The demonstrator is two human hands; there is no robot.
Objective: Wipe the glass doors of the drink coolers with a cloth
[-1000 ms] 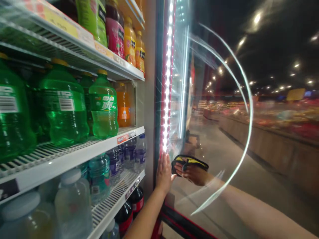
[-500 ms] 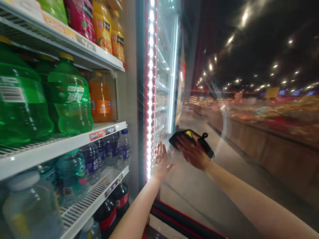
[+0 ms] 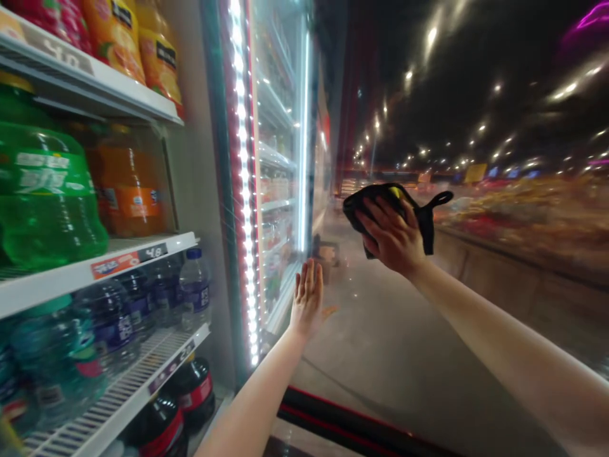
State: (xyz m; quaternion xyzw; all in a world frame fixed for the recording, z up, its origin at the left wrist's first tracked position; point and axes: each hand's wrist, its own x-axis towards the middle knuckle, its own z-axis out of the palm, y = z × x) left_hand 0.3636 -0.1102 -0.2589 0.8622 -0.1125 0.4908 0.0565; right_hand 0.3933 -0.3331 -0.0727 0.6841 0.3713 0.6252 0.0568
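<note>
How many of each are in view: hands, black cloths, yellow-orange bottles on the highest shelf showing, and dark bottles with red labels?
Hands, left hand and right hand: 2
Black cloth: 1
Yellow-orange bottles: 2
Dark red-labelled bottles: 2
Total: 7

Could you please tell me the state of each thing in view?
Left hand: open, holding nothing
Right hand: spread over the cloth
Cloth: partly covered by the right hand
Door: open
Light strip: lit
Ceiling lights: lit
Green bottle: upright, capped
Blue-capped bottle: upright, closed
</note>
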